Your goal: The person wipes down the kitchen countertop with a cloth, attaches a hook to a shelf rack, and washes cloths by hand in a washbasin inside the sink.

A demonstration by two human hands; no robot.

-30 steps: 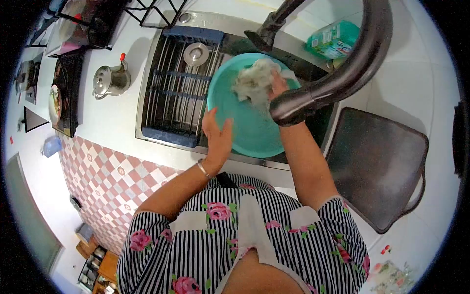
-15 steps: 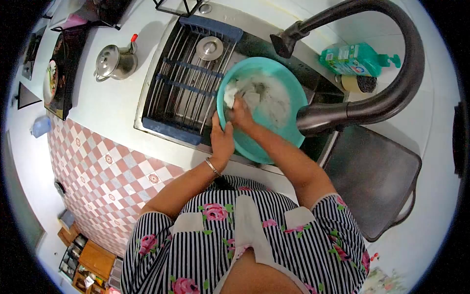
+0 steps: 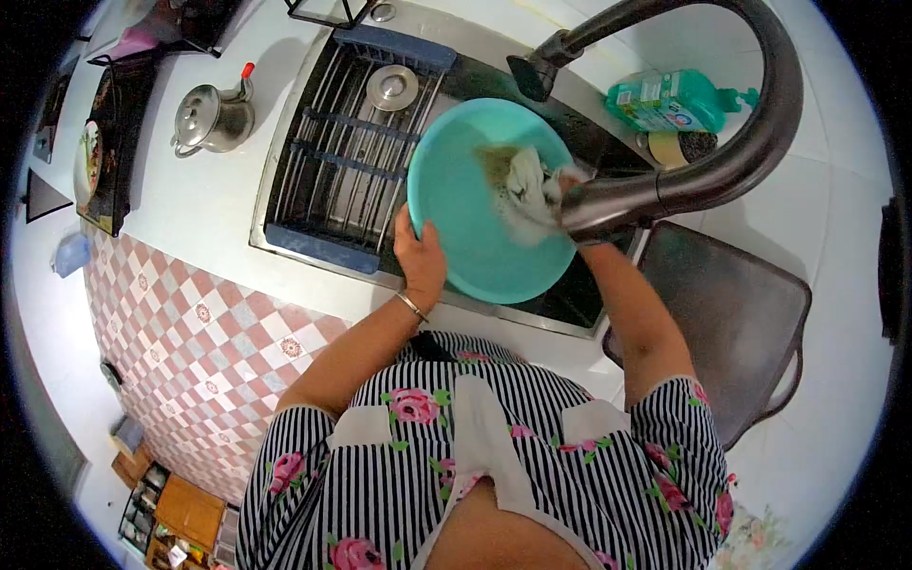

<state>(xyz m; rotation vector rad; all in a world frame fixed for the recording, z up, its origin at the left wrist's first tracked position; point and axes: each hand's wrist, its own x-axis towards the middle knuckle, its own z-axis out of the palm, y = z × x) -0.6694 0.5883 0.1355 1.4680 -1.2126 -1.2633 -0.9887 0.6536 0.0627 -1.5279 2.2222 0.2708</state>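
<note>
A turquoise basin (image 3: 461, 237) sits in the sink. My left hand (image 3: 421, 258) is closed on its near left rim, thumb on the inside. A wet white cloth (image 3: 528, 185) lies bunched in the basin, with murky, foamy water (image 3: 496, 163) around it. At the basin's right side, my right hand (image 3: 572, 179) has its fingers on the cloth; the black faucet (image 3: 613, 204) hides most of this hand, and what shows is somewhat blurred.
Left of the basin, a dish rack (image 3: 347, 157) spans the sink. A metal kettle (image 3: 214, 119) stands on the counter. A dark tray (image 3: 722, 323) lies at right, below a green soap bottle (image 3: 670, 100) and a sponge (image 3: 682, 149). The faucet arches over the basin's right side.
My right hand has moved from the basin's left side to its right side, and the white cloth has gone with it. The left hand stays on the rim.
</note>
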